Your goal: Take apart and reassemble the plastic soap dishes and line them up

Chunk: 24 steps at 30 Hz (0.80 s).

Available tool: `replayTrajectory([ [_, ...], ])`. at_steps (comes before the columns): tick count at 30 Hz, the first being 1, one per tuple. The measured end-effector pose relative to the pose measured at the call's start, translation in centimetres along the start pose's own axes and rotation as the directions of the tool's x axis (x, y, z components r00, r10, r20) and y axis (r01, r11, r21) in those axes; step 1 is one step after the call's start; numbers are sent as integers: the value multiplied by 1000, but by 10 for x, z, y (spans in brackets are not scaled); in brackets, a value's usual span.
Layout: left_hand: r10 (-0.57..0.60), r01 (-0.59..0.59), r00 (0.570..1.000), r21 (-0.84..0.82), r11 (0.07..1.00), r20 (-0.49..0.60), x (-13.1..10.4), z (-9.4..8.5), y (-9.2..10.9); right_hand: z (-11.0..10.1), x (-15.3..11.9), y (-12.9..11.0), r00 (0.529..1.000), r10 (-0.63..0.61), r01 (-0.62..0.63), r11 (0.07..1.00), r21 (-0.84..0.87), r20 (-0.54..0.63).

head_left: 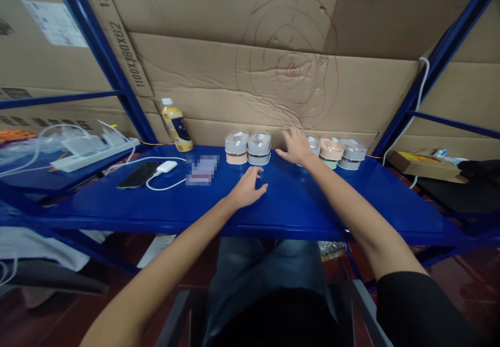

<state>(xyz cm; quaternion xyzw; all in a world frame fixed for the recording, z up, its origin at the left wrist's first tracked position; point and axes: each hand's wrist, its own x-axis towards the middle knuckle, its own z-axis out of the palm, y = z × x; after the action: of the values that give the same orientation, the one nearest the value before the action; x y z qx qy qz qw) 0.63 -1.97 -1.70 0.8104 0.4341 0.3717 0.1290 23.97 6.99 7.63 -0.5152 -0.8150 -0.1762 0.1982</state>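
Note:
My left hand (247, 188) rests low over the blue shelf, thumb apart from the curled fingers, holding nothing visible. Just beyond it stand two small lidded boxes side by side: a grey-and-pink box (236, 148) and a grey box (259, 149). My right hand (296, 146) is open, fingers stretched toward the cardboard wall, in the gap between the two groups of boxes. Partly behind its wrist is a grey-topped box (313, 145). Beside that sit a box with a pink top and green base (330, 152) and another grey box (351, 153).
On the left of the blue shelf (289, 201) are a yellow drink bottle (178, 126), a phone (139, 174), a white charger (167, 166) with its cable, and a blurred flat item (202, 170). A power strip (95, 155) lies further left; cardboard (195, 71) closes the back.

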Motion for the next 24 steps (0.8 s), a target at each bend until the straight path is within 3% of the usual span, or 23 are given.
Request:
replayTrajectory([
  [2,3,-3,1000,7,1000,-16,0,0,-1,9,11,-25,997,-64,61,997,55,41],
  [5,-3,4,999,13,1000,-37,1,0,-2,21,26,-56,992,-52,44,996,71,115],
  [8,4,-3,996,13,1000,-85,1,-3,-1,24,31,-71,985,-34,22,997,70,167],
  [12,-19,16,970,-13,1000,-242,2,-6,0,11,13,-58,988,-101,84,987,133,121],
  [16,-184,106,912,-225,969,-366,7,-10,1,-13,-29,-21,988,-155,136,886,444,8],
  [18,-271,146,918,-387,911,-291,9,-11,2,-25,-52,-3,977,-205,120,738,664,51],
  [21,-301,232,952,-525,819,-48,9,-15,5,-37,-82,14,905,-369,-22,456,890,211],
  [24,-221,277,961,-566,776,168,6,-17,8,-38,-99,20,861,-438,-111,331,937,257],
])
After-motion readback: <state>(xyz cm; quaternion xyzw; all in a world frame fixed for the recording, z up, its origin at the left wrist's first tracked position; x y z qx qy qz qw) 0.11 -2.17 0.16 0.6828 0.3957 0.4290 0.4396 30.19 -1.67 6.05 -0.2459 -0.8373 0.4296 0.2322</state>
